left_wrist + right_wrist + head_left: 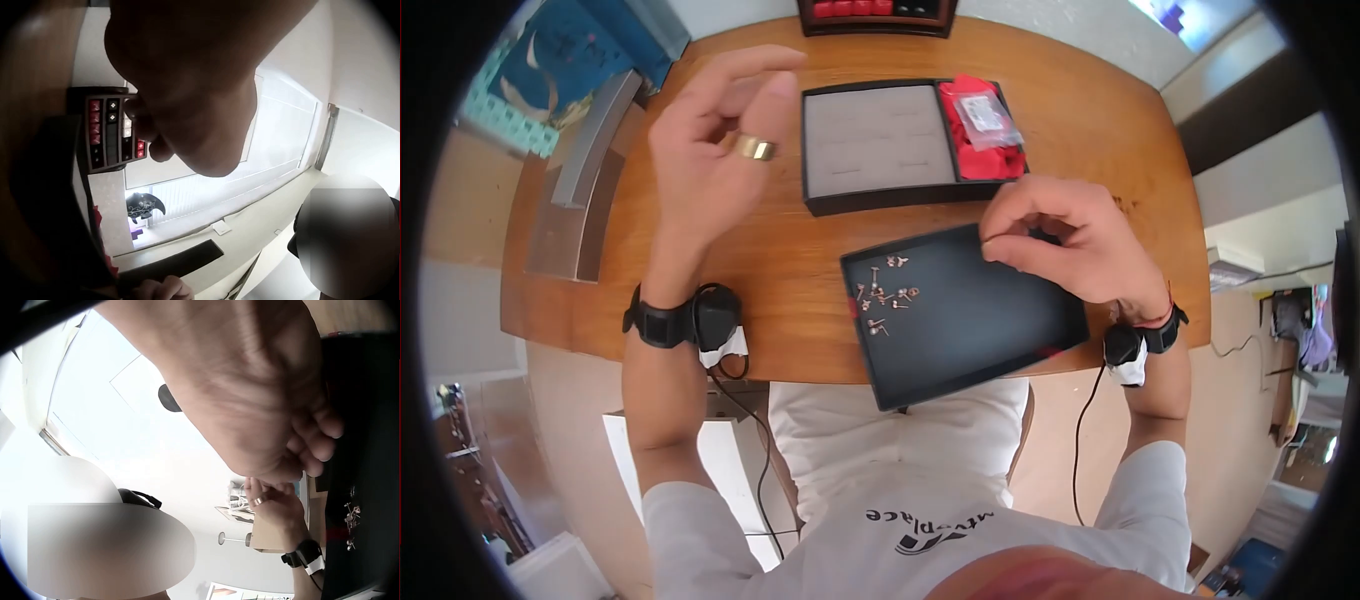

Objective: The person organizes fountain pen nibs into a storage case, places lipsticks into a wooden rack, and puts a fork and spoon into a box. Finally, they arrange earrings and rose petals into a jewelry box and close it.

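My left hand (718,140), a gold ring on one finger, is raised left of a black box (880,200), with its fingers loosely bent and nothing visible in them. A grey pad (875,140) with short slits fills the box's larger side; red pieces (990,160) and a clear plastic bag (985,118) with a white label fill the other. Over the right part of a shallow black tray (980,320), my right hand (1065,235) brings thumb and forefinger together; I cannot tell whether something tiny is between them. Several small stud earrings (882,295) lie at the tray's left side.
The tray's near corner juts past the wooden table's (770,290) front edge, above the lap. A dark wooden case (878,18) with red and black compartments stands at the back. On the left are a grey-brown box (580,190) and a blue bag (565,75). Cables hang from both wrist cameras.
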A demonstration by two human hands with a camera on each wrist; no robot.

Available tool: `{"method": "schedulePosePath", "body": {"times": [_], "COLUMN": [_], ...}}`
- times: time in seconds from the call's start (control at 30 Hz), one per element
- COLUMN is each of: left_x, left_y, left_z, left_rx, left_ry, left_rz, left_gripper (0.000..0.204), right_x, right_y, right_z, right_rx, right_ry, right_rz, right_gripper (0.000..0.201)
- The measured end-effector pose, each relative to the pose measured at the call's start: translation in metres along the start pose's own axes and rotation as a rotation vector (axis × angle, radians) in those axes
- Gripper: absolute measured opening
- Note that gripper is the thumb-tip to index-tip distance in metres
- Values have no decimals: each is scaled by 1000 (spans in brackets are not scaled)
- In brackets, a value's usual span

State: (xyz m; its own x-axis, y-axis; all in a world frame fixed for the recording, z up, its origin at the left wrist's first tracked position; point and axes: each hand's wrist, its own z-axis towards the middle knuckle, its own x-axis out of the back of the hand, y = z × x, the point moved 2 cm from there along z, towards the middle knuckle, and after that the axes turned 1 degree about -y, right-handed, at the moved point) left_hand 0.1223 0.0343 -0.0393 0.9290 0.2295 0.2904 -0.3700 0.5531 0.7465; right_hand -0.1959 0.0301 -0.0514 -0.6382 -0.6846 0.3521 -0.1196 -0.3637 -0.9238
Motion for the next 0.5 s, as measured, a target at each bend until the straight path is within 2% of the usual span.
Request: {"method": "schedulePosePath", "body": {"times": [0.03, 0.07, 0.1, 0.17, 0.2, 0.23, 0.27, 0.3, 0.33, 0.37, 0.43, 0.5], "left_x": [2, 3, 4, -2, -6, -7, -6, -7, -8, -9, -12, -13], "left_y": [-10, -18, -24, -36, -39, -41, -41, -39, -39, -42, -44, -46], "left_z": [-1, 0, 1, -3, -3, -4, -3, -2, -2, -2, -2, -4], "left_rx": [9, -61, -134, -90, -45, -6, -1, -63, -123, -118, -277, -267], "left_ry": [23, -28, -79, -71, -83, -148, -135, -157, -183, -180, -208, -217], "left_rz": [-5, 137, 279, 181, 88, 131, 125, 171, 214, 203, 300, 296], "left_gripper": [20, 20, 21, 21, 22, 24, 24, 24, 24, 24, 26, 28], "right_x": [1, -1, 0, 3, 2, 3, 4, 5, 5, 7, 5, 8], "right_y": [-2, -6, -10, -12, -16, -21, -24, -26, -26, -26, -26, -22], "right_z": [0, -1, 0, 3, 10, 18, 25, 37, 49, 61, 87, 111], "right_rx": [-70, -76, -101, -90, -93, -87, -81, -30, -40, -78, -108, -127], "right_ry": [43, 27, 98, 206, 190, 256, 324, 325, 318, 311, 291, 226], "right_rz": [42, 31, 17, -18, -32, -73, -113, -289, -294, -413, -566, -623], "right_gripper": [6, 6, 7, 12, 12, 13, 13, 17, 17, 20, 24, 23]}}
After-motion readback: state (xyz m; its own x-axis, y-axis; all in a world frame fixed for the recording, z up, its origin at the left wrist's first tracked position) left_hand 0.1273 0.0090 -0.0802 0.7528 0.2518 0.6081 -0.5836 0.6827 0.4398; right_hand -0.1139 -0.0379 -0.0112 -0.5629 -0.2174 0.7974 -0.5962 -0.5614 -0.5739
